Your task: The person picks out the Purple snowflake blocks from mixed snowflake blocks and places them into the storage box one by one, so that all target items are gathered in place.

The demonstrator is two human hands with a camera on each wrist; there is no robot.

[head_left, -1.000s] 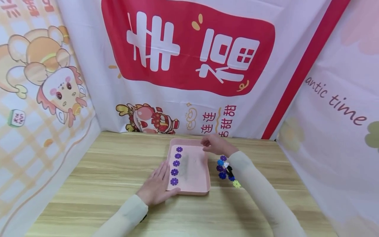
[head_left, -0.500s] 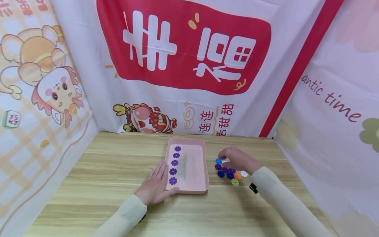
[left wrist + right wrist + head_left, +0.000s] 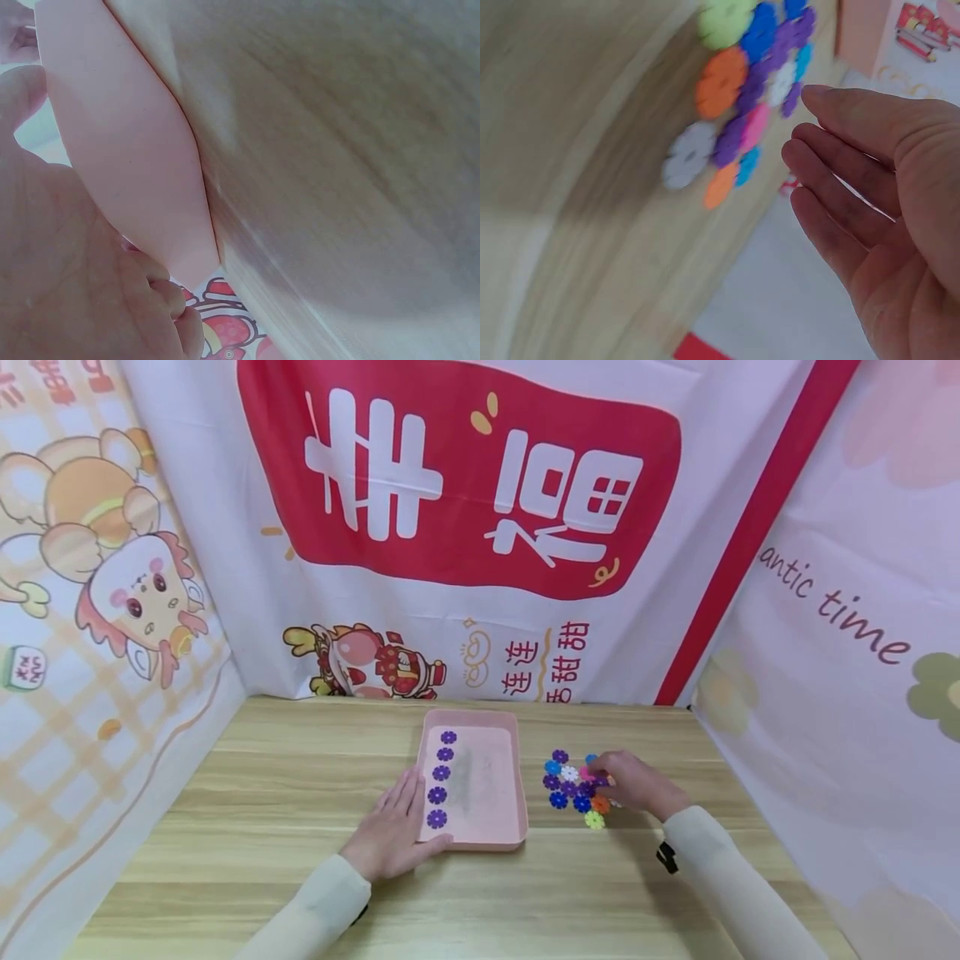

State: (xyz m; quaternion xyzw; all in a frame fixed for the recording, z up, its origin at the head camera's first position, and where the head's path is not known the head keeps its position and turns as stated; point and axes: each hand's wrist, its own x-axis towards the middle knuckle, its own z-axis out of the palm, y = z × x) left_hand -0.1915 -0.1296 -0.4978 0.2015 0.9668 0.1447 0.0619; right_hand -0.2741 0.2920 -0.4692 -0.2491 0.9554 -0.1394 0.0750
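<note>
My left hand (image 3: 386, 839) lies flat with straight fingers along the left rim of a pink tray (image 3: 487, 797), its thumb at the near corner. Inside the tray, several purple snowflake discs (image 3: 441, 772) form a column by the left wall. Over a loose cluster of discs right of the tray hovers my right hand (image 3: 636, 783), loosely bent and holding nothing visible in the right wrist view. The cluster includes a yellow-green disc (image 3: 726, 21), an orange disc (image 3: 721, 82), a white disc (image 3: 689, 155), a pink disc (image 3: 756, 127), and several blue and purple ones. In the head view my fingers hide part of it.
The wooden table (image 3: 285, 777) extends around the tray. A printed cloth (image 3: 480, 652) hangs along its back edge, with more printed cloth on the left and right sides.
My right hand has moved from above the tray's far right corner to the disc cluster, then right and nearer across it, uncovering discs. My left hand keeps its place on the tray.
</note>
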